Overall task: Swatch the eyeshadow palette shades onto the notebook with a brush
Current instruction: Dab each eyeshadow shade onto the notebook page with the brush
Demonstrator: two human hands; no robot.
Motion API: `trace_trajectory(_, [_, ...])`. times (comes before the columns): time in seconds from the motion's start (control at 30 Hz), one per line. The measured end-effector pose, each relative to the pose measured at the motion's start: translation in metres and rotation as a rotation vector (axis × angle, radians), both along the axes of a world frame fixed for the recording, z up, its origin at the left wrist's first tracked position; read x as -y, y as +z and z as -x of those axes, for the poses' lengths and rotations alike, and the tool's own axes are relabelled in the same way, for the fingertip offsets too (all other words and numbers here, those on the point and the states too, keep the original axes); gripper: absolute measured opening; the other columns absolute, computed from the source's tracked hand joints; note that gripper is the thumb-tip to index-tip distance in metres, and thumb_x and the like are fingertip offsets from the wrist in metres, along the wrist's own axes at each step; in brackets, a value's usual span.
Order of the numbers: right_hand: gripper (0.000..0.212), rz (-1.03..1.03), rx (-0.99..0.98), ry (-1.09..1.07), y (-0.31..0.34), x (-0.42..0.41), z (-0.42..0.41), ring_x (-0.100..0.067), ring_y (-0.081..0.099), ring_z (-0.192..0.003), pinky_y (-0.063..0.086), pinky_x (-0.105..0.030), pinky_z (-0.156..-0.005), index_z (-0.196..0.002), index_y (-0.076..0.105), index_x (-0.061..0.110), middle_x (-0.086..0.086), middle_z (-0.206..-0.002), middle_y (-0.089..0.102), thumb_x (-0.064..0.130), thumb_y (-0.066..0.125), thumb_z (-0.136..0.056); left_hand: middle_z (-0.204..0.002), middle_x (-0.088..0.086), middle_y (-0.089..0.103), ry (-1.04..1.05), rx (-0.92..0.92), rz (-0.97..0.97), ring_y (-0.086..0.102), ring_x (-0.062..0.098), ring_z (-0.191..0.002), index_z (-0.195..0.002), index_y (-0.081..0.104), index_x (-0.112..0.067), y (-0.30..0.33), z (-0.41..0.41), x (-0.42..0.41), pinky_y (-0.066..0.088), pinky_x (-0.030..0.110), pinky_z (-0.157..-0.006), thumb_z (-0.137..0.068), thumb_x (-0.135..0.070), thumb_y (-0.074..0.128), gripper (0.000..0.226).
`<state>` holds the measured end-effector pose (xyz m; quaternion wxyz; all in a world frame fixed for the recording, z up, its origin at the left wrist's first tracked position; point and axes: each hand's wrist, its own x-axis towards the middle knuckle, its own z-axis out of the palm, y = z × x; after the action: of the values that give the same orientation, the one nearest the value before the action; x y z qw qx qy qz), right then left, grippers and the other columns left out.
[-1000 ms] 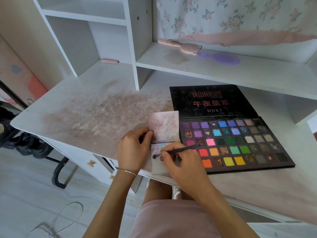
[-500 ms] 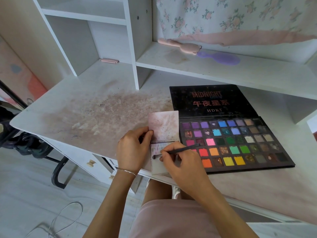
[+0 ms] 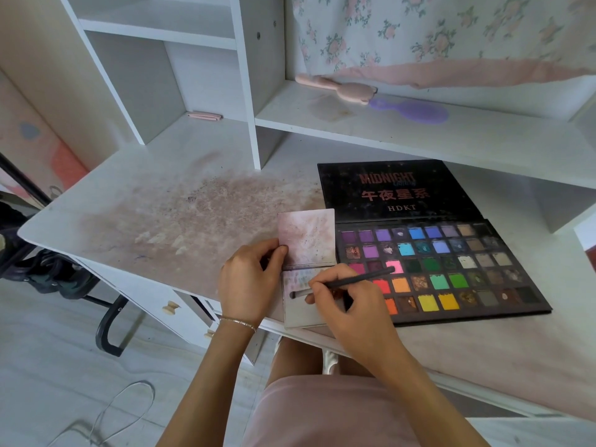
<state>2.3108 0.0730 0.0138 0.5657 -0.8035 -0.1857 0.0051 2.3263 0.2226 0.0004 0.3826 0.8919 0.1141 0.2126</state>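
Observation:
A small open notebook (image 3: 306, 235) with pink-stained pages lies at the desk's front edge, just left of the palette. The big black eyeshadow palette (image 3: 448, 269) lies open, its lid flat behind rows of coloured pans. My left hand (image 3: 250, 280) holds the notebook's left edge, thumb on the page near the fold. My right hand (image 3: 350, 309) pinches a thin black brush (image 3: 358, 280). The brush tip touches the lower page, and its handle points right over the pink pan.
The white desk (image 3: 154, 201) carries a wide pinkish powder stain to the left of the notebook. A shelf above holds a pink brush (image 3: 338, 87) and a purple hairbrush (image 3: 412, 110). A black chair frame (image 3: 106, 324) stands on the floor at left.

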Motion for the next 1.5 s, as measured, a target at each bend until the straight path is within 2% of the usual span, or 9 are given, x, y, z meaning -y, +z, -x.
trace_trajectory(0.1, [0.015, -0.107, 0.005, -0.044, 0.003, 0.007, 0.002, -0.002, 0.062, -0.072, 0.045, -0.010, -0.061, -0.083, 0.060, 0.031, 0.011, -0.071, 0.066, 0.019, 0.052, -0.081, -0.077, 0.006, 0.070, -0.003, 0.007, -0.014, 0.060, 0.021, -0.070, -0.092, 0.072, -0.018, 0.000, 0.001, 0.000, 0.045, 0.029, -0.062, -0.085, -0.020, 0.061, 0.014])
trace_trajectory(0.27, [0.022, -0.062, 0.104, -0.132, 0.005, 0.029, -0.002, -0.004, 0.059, -0.086, 0.048, -0.013, -0.071, -0.092, 0.060, 0.034, 0.014, -0.089, 0.062, 0.015, 0.051, -0.086, -0.074, 0.005, 0.069, 0.000, 0.023, -0.025, 0.058, 0.020, -0.067, -0.090, 0.073, -0.017, 0.001, 0.001, 0.000, 0.038, 0.024, -0.058, -0.085, -0.018, 0.062, 0.012])
trace_trajectory(0.4, [0.027, -0.020, 0.141, -0.246, 0.005, 0.053, -0.009, -0.008, 0.058, -0.072, 0.048, -0.015, -0.057, -0.087, 0.056, 0.039, 0.013, -0.079, 0.059, 0.012, 0.050, -0.087, -0.075, 0.006, 0.069, 0.002, 0.016, -0.020, 0.060, 0.022, -0.068, -0.091, 0.073, -0.017, 0.000, 0.001, 0.000, 0.040, 0.025, -0.060, -0.085, -0.019, 0.061, 0.013])
trace_trajectory(0.53, [0.021, 0.085, 0.187, -0.356, 0.004, 0.070, -0.014, 0.003, 0.057, -0.065, 0.044, -0.007, -0.054, -0.077, 0.051, 0.036, 0.011, -0.063, 0.056, 0.019, 0.043, -0.087, -0.077, 0.007, 0.070, 0.005, 0.023, -0.025, 0.061, 0.023, -0.070, -0.092, 0.073, -0.016, 0.000, 0.001, 0.000, 0.041, 0.025, -0.062, -0.085, -0.018, 0.062, 0.013])
trace_trajectory(0.67, [0.024, 0.120, 0.157, -0.358, -0.002, 0.075, -0.014, 0.002, 0.060, -0.076, 0.046, -0.011, -0.054, -0.077, 0.049, 0.035, 0.011, -0.069, 0.060, 0.016, 0.048, -0.091, -0.077, 0.007, 0.070, 0.005, 0.037, -0.028, 0.061, 0.023, -0.069, -0.091, 0.073, -0.015, 0.001, 0.001, 0.001, 0.039, 0.024, -0.060, -0.084, -0.017, 0.063, 0.012])
trace_trajectory(0.73, [0.024, 0.151, 0.157, -0.322, -0.004, 0.075, -0.014, -0.001, 0.058, -0.075, 0.046, -0.011, -0.054, -0.077, 0.049, 0.035, 0.012, -0.070, 0.059, 0.016, 0.048, -0.090, -0.077, 0.008, 0.070, 0.009, 0.035, -0.026, 0.061, 0.023, -0.069, -0.091, 0.073, -0.015, 0.000, 0.001, 0.001, 0.038, 0.024, -0.061, -0.084, -0.017, 0.063, 0.012])
trace_trajectory(0.97, [0.023, 0.257, 0.091, -0.257, -0.004, 0.075, -0.013, -0.011, 0.058, -0.068, 0.045, -0.028, -0.057, -0.072, 0.049, 0.035, 0.010, -0.067, 0.057, 0.018, 0.048, -0.088, -0.079, 0.009, 0.070, 0.019, 0.026, -0.023, 0.061, 0.024, -0.072, -0.092, 0.072, -0.015, -0.001, 0.000, 0.001, 0.037, 0.025, -0.063, -0.083, -0.017, 0.063, 0.013])
trace_trajectory(1.13, [0.026, 0.324, 0.122, -0.271, -0.005, 0.074, -0.013, -0.007, 0.049, -0.058, 0.030, -0.017, -0.054, -0.068, 0.045, 0.035, 0.013, -0.059, 0.049, 0.019, 0.049, -0.088, -0.081, 0.010, 0.070, 0.019, 0.016, -0.013, 0.061, 0.026, -0.076, -0.094, 0.072, -0.015, -0.001, 0.000, 0.001, 0.040, 0.027, -0.066, -0.084, -0.018, 0.063, 0.014])
trace_trajectory(1.5, [0.028, 0.276, 0.126, -0.299, -0.004, 0.074, -0.013, -0.011, 0.053, -0.061, 0.037, -0.024, -0.054, -0.066, 0.046, 0.035, 0.011, -0.059, 0.051, 0.017, 0.050, -0.087, -0.081, 0.009, 0.070, 0.022, 0.008, -0.017, 0.061, 0.026, -0.076, -0.094, 0.072, -0.016, -0.001, 0.000, 0.001, 0.042, 0.028, -0.065, -0.084, -0.019, 0.062, 0.015])
